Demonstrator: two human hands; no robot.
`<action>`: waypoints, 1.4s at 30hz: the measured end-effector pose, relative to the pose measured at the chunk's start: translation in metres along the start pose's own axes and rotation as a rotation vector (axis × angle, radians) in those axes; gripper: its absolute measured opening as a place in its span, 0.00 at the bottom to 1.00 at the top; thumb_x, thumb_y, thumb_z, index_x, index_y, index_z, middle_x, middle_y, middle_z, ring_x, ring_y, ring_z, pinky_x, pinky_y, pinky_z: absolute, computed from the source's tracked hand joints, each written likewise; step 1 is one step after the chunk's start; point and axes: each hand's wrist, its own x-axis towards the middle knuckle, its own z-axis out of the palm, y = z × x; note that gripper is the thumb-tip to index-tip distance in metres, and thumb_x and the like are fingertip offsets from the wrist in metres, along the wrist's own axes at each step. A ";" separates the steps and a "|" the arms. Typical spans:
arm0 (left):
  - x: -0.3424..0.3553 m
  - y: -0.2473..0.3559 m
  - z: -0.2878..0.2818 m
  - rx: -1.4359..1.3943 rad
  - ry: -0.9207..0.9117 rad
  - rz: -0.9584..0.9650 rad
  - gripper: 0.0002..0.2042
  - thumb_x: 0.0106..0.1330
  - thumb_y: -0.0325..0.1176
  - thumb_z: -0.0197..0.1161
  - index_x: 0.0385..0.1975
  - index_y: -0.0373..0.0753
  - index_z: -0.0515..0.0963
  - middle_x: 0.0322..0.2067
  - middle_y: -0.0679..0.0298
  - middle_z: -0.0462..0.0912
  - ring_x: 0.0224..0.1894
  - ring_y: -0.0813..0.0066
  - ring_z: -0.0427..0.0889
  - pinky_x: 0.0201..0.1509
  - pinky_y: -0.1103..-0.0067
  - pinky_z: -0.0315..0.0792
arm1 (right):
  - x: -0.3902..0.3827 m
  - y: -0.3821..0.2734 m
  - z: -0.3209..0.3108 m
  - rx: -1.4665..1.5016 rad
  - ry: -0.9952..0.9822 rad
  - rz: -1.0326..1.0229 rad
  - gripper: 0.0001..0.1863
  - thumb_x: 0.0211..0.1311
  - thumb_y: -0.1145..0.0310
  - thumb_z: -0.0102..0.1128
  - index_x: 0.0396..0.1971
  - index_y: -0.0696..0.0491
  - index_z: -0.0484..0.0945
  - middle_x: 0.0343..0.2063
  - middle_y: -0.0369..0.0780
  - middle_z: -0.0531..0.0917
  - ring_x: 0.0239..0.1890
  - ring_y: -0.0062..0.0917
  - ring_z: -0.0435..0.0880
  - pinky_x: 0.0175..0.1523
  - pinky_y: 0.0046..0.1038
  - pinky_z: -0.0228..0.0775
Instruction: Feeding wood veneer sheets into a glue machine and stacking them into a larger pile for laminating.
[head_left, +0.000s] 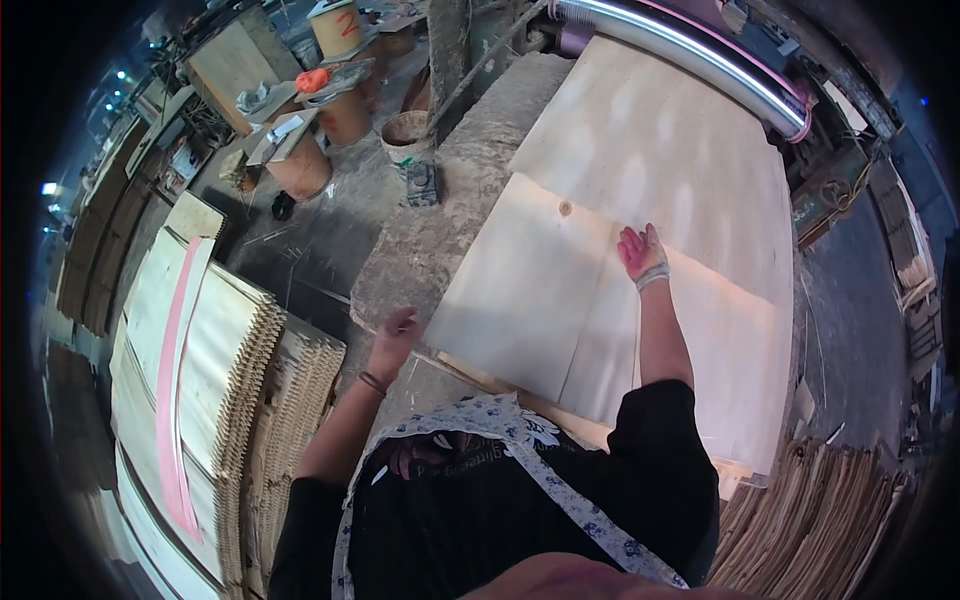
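Observation:
My right hand (640,250), with pink-stained fingers and a pale wrap, is over pale wood veneer sheets (520,300) on the work surface, fingers spread with nothing held. Whether it touches them is unclear. My left hand (398,332) is beside the sheets' lower left corner, over the rough stained ledge (430,245), its fingers apart and loosely bent, holding nothing visible. Another broad veneer sheet (660,140) reaches up to a long, brightly lit metal roller (680,50). A stack of veneer sheets (170,330) with pink strips lies at my left.
Brown drums (300,170) with boards on top and a pale bucket (405,135) stand beyond the ledge. Upright veneer sheets (800,510) fill the lower right. A metal post (450,60) rises beside the roller. More stacked boards (95,240) line the far left.

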 end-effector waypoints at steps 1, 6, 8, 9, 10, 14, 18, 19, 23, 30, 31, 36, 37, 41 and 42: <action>0.004 -0.010 0.005 0.102 0.002 0.059 0.19 0.57 0.30 0.61 0.48 0.31 0.73 0.31 0.60 0.80 0.32 0.77 0.77 0.36 0.82 0.71 | -0.009 0.005 -0.002 -0.058 -0.094 0.049 0.22 0.62 0.51 0.52 0.52 0.45 0.67 0.45 0.41 0.78 0.43 0.30 0.79 0.46 0.33 0.70; 0.023 -0.033 0.019 0.321 -0.236 0.025 0.19 0.55 0.31 0.64 0.46 0.30 0.74 0.35 0.59 0.80 0.37 0.78 0.77 0.40 0.80 0.71 | -0.105 0.017 -0.032 -0.328 -0.286 0.212 0.26 0.61 0.51 0.54 0.55 0.49 0.66 0.48 0.42 0.77 0.43 0.33 0.79 0.46 0.35 0.70; 0.025 -0.023 0.022 0.146 -0.319 -0.021 0.16 0.57 0.30 0.62 0.45 0.32 0.74 0.33 0.66 0.80 0.35 0.79 0.75 0.37 0.82 0.70 | -0.151 0.021 -0.049 -0.309 -0.241 0.197 0.28 0.60 0.50 0.55 0.55 0.50 0.66 0.46 0.43 0.78 0.42 0.32 0.79 0.45 0.35 0.71; 0.026 -0.015 0.023 0.156 -0.275 0.017 0.15 0.57 0.29 0.62 0.42 0.32 0.74 0.33 0.64 0.80 0.34 0.78 0.77 0.37 0.81 0.71 | -0.172 0.024 -0.058 -0.311 -0.226 0.188 0.28 0.59 0.50 0.55 0.55 0.50 0.66 0.46 0.43 0.78 0.41 0.32 0.79 0.45 0.35 0.71; 0.025 -0.005 0.023 0.163 -0.242 0.046 0.14 0.56 0.29 0.63 0.40 0.31 0.74 0.33 0.62 0.80 0.33 0.76 0.78 0.37 0.80 0.72 | -0.192 0.025 -0.068 -0.340 -0.179 0.145 0.28 0.59 0.50 0.55 0.55 0.50 0.67 0.46 0.43 0.78 0.41 0.32 0.79 0.45 0.35 0.71; 0.020 0.039 0.027 -0.033 -0.289 0.060 0.11 0.57 0.29 0.62 0.37 0.33 0.72 0.31 0.62 0.80 0.30 0.76 0.79 0.32 0.79 0.72 | -0.255 0.020 -0.115 -0.421 0.089 -0.139 0.28 0.59 0.50 0.55 0.55 0.50 0.68 0.47 0.44 0.78 0.41 0.33 0.79 0.45 0.35 0.70; 0.014 0.063 0.031 -0.081 -0.339 -0.033 0.13 0.59 0.31 0.60 0.43 0.37 0.70 0.32 0.64 0.79 0.29 0.80 0.77 0.29 0.82 0.72 | -0.302 0.006 -0.169 -0.253 0.511 -0.481 0.28 0.62 0.50 0.51 0.58 0.49 0.63 0.52 0.42 0.74 0.50 0.34 0.75 0.50 0.38 0.68; 0.014 0.064 0.031 -0.097 -0.350 -0.047 0.13 0.59 0.31 0.61 0.43 0.37 0.70 0.32 0.64 0.79 0.29 0.79 0.77 0.29 0.82 0.72 | -0.314 0.002 -0.183 -0.183 0.587 -0.565 0.29 0.62 0.50 0.51 0.59 0.49 0.62 0.54 0.43 0.72 0.53 0.35 0.74 0.52 0.39 0.68; 0.015 0.058 0.026 -0.058 -0.358 -0.136 0.14 0.60 0.32 0.60 0.44 0.39 0.70 0.33 0.64 0.79 0.30 0.77 0.79 0.30 0.82 0.74 | -0.345 -0.009 -0.230 -0.004 0.846 -0.767 0.30 0.62 0.50 0.51 0.59 0.50 0.61 0.57 0.41 0.68 0.56 0.36 0.71 0.55 0.41 0.65; 0.022 0.046 0.022 -0.136 -0.408 -0.147 0.14 0.60 0.32 0.60 0.44 0.40 0.69 0.34 0.63 0.78 0.31 0.76 0.78 0.31 0.80 0.75 | -0.356 0.003 -0.260 0.217 0.829 -0.539 0.35 0.61 0.45 0.47 0.62 0.51 0.55 0.61 0.43 0.62 0.58 0.35 0.67 0.56 0.44 0.62; 0.022 0.046 0.022 -0.139 -0.404 -0.151 0.14 0.60 0.32 0.60 0.44 0.40 0.69 0.34 0.63 0.78 0.32 0.76 0.79 0.31 0.80 0.75 | -0.356 0.005 -0.260 0.245 0.779 -0.513 0.36 0.61 0.44 0.47 0.62 0.52 0.55 0.61 0.44 0.62 0.59 0.35 0.66 0.57 0.44 0.61; 0.021 0.046 0.022 -0.087 -0.393 -0.162 0.13 0.60 0.30 0.59 0.44 0.39 0.69 0.35 0.63 0.77 0.33 0.75 0.79 0.30 0.80 0.75 | -0.354 -0.003 -0.252 -0.097 0.854 -0.280 0.36 0.59 0.43 0.51 0.59 0.52 0.61 0.53 0.41 0.70 0.49 0.30 0.75 0.45 0.40 0.70; 0.021 0.045 0.022 -0.099 -0.389 -0.150 0.13 0.60 0.30 0.59 0.43 0.39 0.69 0.35 0.62 0.77 0.33 0.74 0.79 0.30 0.79 0.75 | -0.352 -0.006 -0.248 -0.220 0.852 -0.193 0.35 0.58 0.43 0.51 0.59 0.52 0.62 0.52 0.40 0.71 0.45 0.30 0.77 0.42 0.37 0.71; 0.021 0.036 0.026 -0.088 -0.340 -0.172 0.15 0.59 0.28 0.59 0.45 0.37 0.67 0.35 0.61 0.77 0.34 0.73 0.79 0.30 0.78 0.76 | -0.338 -0.013 -0.222 -0.740 0.734 0.029 0.29 0.58 0.43 0.50 0.47 0.54 0.71 0.34 0.40 0.79 0.25 0.27 0.80 0.22 0.26 0.70; 0.021 0.033 0.028 -0.087 -0.326 -0.185 0.15 0.59 0.28 0.59 0.45 0.37 0.66 0.35 0.60 0.76 0.34 0.72 0.79 0.29 0.78 0.77 | -0.331 -0.014 -0.214 -0.948 0.674 0.127 0.29 0.58 0.43 0.50 0.44 0.55 0.71 0.30 0.41 0.80 0.22 0.26 0.79 0.22 0.25 0.69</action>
